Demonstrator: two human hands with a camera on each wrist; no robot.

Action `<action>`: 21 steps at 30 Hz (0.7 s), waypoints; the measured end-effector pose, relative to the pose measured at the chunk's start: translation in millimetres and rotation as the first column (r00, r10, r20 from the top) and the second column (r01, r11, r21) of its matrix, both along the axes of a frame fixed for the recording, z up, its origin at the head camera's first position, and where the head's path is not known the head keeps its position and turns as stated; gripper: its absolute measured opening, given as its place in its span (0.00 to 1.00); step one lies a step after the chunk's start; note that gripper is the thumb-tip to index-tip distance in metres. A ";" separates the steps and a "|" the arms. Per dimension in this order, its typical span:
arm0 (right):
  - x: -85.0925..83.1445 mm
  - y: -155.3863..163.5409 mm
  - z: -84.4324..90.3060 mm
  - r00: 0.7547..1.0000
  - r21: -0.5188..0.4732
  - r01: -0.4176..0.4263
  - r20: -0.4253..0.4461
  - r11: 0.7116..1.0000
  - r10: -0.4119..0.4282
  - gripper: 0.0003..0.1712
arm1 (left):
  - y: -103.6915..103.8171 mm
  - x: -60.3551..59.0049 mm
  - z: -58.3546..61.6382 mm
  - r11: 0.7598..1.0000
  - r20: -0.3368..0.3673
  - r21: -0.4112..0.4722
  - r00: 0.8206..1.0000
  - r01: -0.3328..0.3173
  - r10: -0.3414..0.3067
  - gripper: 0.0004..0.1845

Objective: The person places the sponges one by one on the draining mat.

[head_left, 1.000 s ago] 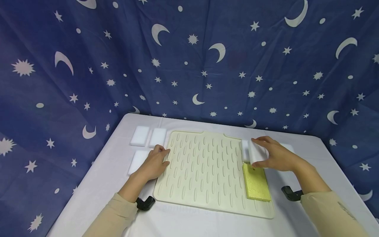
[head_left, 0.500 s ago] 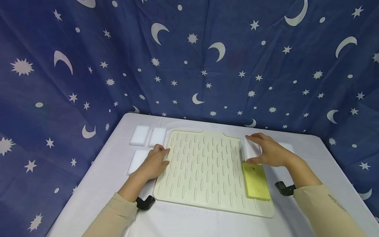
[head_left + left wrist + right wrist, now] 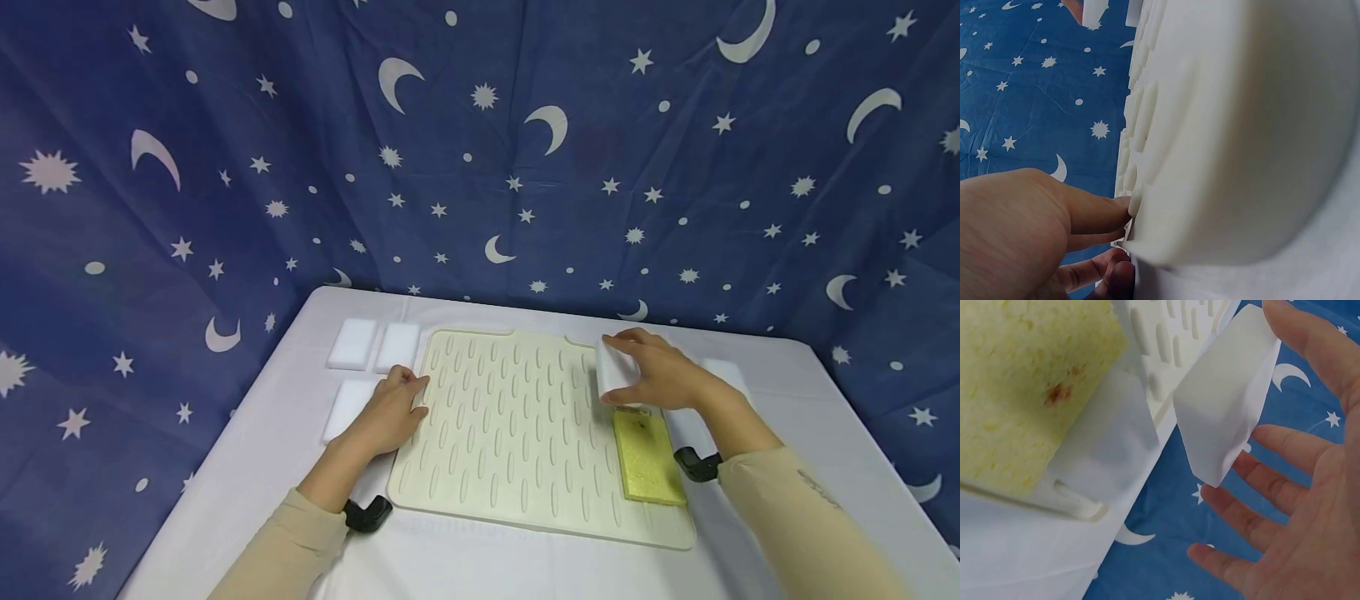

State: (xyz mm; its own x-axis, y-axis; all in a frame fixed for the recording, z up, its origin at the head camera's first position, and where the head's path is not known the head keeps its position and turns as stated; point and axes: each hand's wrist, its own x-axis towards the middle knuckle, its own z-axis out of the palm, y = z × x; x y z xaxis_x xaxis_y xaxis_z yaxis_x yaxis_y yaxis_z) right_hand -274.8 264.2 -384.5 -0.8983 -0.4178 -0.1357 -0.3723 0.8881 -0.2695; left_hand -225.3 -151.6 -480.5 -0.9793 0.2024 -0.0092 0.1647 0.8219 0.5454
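Observation:
A cream ridged mat [image 3: 517,433] lies in the middle of the white table [image 3: 247,475]. My right hand [image 3: 637,371] holds a white sponge [image 3: 611,371] between thumb and fingers, tilted just above the mat's far right corner. In the right wrist view this held white sponge [image 3: 1229,406] hangs clear of the mat, with the right hand [image 3: 1272,444] spread behind it. A yellow sponge [image 3: 648,457] lies on the mat's right edge, and another white sponge [image 3: 1107,431] lies flat beside it. My left hand [image 3: 397,404] rests on the mat's left edge, where its fingers [image 3: 1097,215] touch the rim.
Three white sponges lie left of the mat: two at the back [image 3: 352,343] [image 3: 399,346] and one [image 3: 347,407] partly under my left hand. One more white sponge [image 3: 723,375] lies right of the mat. A blue star-and-moon cloth [image 3: 480,150] hangs behind and around the table.
My right hand has carried the white sponge leftward and away from me, from above the yellow sponge's far end to the mat's far right corner. The left hand has stayed put.

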 end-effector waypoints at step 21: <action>-20.1 -26.4 -14.3 1.000 0.037 0.021 0.017 0.999 -0.022 0.61 | 0.2 1.5 2.4 1.000 0.012 0.012 1.000 0.001 -0.001 0.29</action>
